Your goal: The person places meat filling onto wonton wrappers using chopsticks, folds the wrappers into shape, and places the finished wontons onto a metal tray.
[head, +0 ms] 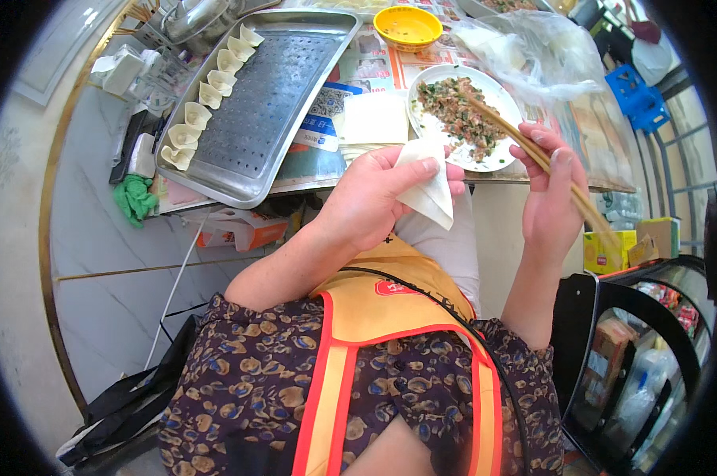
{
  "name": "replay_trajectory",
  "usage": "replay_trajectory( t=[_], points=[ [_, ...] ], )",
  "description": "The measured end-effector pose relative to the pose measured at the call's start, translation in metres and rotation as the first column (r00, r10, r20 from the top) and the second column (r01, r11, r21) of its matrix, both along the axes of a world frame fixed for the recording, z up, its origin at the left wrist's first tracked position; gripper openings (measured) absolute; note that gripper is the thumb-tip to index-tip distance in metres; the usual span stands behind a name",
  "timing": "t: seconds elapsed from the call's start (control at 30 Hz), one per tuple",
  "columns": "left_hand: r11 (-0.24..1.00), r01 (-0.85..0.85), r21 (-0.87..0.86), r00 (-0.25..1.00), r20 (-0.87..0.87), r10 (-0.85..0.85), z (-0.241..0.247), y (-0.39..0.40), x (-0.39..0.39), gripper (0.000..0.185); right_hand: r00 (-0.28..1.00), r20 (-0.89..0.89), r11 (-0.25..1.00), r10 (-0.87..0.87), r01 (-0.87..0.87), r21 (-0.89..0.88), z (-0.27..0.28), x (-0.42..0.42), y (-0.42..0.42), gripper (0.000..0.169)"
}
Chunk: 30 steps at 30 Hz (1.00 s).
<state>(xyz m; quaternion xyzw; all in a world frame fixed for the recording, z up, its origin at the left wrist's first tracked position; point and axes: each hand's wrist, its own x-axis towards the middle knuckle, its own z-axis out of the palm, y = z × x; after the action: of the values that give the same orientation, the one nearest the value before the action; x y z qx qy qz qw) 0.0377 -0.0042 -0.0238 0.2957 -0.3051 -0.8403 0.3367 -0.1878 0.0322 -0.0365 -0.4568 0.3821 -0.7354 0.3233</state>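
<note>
My left hand (388,193) holds a single dough wrapper (427,193), its thumb pressed on top and one corner hanging down. In my right hand (552,184) is a pair of wooden chopsticks (516,135), their tips over the chopped meat and green filling (462,107). That filling lies on a white plate (507,156) just beyond both hands. Beside the plate, left of it, sits a stack of square wrappers (373,119). Several folded wontons (219,82) stand in a row along the left side of a perforated metal tray (269,89).
A yellow bowl (407,30) stands behind the plate, and a clear plastic bag (537,59) lies to its right. A card with a printed code (329,107) is beside the wrappers. Green cloth (135,199) hangs at the left table edge. A black chair (596,333) stands at right.
</note>
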Motion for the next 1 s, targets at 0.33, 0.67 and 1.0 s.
replay_trajectory(
  t=[0.33, 0.67, 1.0],
  points=[
    [0.979, -0.193, 0.063, 0.93, -0.305, 0.203, 0.018, -0.005, -0.016, 0.032, 0.834, -0.519, 0.977, -0.189, 0.107, -0.184, 0.004, 0.054, -0.002, 0.029],
    [0.973, -0.228, 0.038, 0.9, -0.373, 0.225, 0.015, 0.003, -0.013, 0.032, 0.924, -0.357, 0.987, -0.138, 0.097, -0.129, -0.007, 0.071, -0.007, 0.013],
    [0.941, -0.311, -0.135, 0.93, -0.25, 0.271, 0.001, 0.007, -0.007, 0.027, 0.857, -0.486, 0.983, -0.168, 0.109, -0.148, -0.006, 0.068, -0.003, 0.012]
  ],
)
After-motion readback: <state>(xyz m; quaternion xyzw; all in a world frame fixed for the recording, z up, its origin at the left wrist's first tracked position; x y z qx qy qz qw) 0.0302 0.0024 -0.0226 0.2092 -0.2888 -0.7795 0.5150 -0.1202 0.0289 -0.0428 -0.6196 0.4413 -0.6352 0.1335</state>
